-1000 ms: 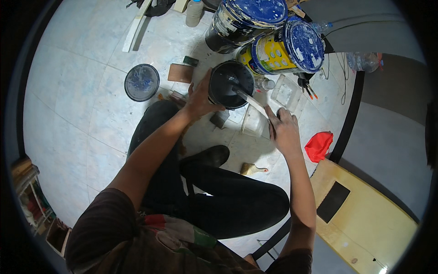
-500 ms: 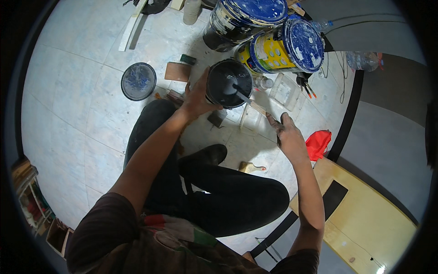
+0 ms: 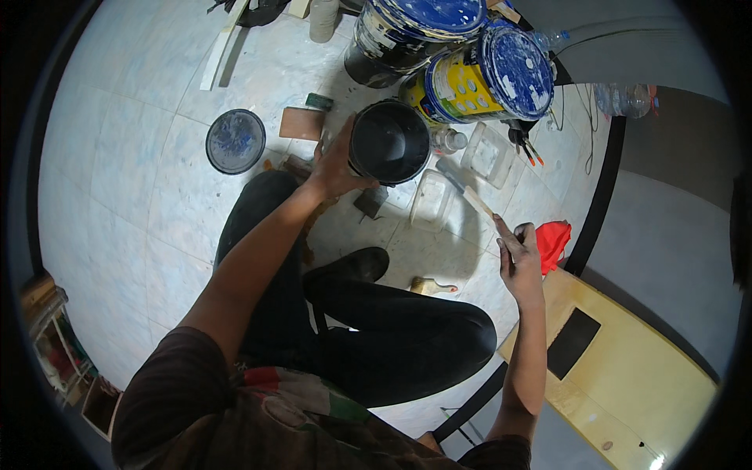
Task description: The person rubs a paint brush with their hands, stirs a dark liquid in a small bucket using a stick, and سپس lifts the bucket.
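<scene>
My left hand (image 3: 337,169) grips the left side of a small black bucket (image 3: 392,110), which stands on the floor with its mouth facing up. Inside the bucket is a dark interior with a dull sheen; its contents are hard to make out. In my right hand (image 3: 520,257), a flat stirring stick (image 3: 475,200) is pinched by its pale wooden end. Its grey, coated end points toward the bucket but lies outside it, over the clear plastic trays (image 3: 430,202).
Two large blue-lidded paint buckets (image 3: 470,78) stand behind the small one. A round dark lid (image 3: 236,141) and a brown block (image 3: 301,123) lie to the left. A paintbrush (image 3: 432,287) rests near my knee, and a red cloth (image 3: 554,246) sits at the right.
The stirring stick has come out of the bucket, moving right and toward me with my right hand. My left hand stays on the bucket.
</scene>
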`<action>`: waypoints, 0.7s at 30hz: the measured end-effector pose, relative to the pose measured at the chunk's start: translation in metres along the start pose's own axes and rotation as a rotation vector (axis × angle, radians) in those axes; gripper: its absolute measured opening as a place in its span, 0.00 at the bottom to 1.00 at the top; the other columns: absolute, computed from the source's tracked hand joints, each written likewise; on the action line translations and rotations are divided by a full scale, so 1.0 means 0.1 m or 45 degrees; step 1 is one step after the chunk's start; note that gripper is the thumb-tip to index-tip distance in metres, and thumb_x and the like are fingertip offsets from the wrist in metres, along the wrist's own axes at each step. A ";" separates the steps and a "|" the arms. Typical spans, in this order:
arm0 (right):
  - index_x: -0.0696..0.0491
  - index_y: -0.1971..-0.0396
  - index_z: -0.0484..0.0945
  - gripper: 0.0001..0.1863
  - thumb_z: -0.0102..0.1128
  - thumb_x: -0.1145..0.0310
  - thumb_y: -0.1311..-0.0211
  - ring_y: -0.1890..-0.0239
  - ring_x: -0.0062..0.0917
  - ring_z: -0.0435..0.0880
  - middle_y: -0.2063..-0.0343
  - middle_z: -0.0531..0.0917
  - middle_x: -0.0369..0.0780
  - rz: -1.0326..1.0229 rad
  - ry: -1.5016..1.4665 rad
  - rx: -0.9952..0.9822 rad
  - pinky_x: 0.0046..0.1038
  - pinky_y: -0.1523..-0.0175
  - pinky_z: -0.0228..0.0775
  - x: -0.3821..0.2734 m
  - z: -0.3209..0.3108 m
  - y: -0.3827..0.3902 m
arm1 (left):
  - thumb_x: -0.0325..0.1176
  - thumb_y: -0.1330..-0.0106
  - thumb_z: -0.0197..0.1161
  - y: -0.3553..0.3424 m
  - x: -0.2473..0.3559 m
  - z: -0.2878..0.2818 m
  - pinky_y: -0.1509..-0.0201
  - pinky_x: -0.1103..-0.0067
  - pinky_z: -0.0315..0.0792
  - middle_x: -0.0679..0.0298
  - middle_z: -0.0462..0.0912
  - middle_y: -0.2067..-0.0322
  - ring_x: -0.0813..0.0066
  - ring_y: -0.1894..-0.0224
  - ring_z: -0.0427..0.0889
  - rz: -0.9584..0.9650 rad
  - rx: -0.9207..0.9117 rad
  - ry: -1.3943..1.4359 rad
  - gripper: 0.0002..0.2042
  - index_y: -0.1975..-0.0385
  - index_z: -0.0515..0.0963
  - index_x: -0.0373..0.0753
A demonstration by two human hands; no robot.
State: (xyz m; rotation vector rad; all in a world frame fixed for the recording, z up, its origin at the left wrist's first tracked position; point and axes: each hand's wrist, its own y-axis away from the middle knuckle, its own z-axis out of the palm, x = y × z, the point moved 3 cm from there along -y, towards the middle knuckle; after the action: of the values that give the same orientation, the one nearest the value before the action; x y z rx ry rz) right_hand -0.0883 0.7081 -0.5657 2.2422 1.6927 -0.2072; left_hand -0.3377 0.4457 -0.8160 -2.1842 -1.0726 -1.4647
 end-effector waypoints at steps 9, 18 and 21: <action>0.56 0.31 0.76 0.26 0.62 0.73 0.27 0.60 0.35 0.77 0.62 0.73 0.45 0.061 -0.285 0.135 0.34 0.54 0.74 0.24 0.71 0.19 | 0.54 0.59 0.88 -0.01 -0.02 -0.03 0.20 0.44 0.44 0.50 0.59 0.21 0.48 0.19 0.58 0.014 -0.020 -0.061 0.75 0.17 0.36 0.38; 0.51 0.26 0.69 0.32 0.58 0.64 0.30 0.53 0.41 0.84 0.55 0.81 0.45 -0.081 0.062 0.009 0.43 0.49 0.78 0.21 1.69 -0.16 | 0.37 0.51 0.89 -0.09 0.22 0.06 0.24 0.64 0.66 0.49 0.72 0.31 0.58 0.30 0.73 0.141 -0.055 0.003 0.57 0.24 0.56 0.31; 0.51 0.25 0.68 0.34 0.58 0.64 0.31 0.53 0.39 0.84 0.57 0.81 0.45 -0.181 0.003 0.315 0.41 0.49 0.78 0.20 1.88 -0.11 | 0.28 0.46 0.85 -0.12 0.17 0.10 0.31 0.70 0.72 0.56 0.80 0.39 0.66 0.39 0.80 0.163 -0.105 0.179 0.42 0.31 0.68 0.30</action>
State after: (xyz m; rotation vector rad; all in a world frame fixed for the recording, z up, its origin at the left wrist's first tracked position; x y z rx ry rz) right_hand -0.0785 0.6654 -0.7503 2.2907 1.9218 -0.4713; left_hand -0.3364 0.4668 -0.8067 -2.1248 -0.8239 -1.6030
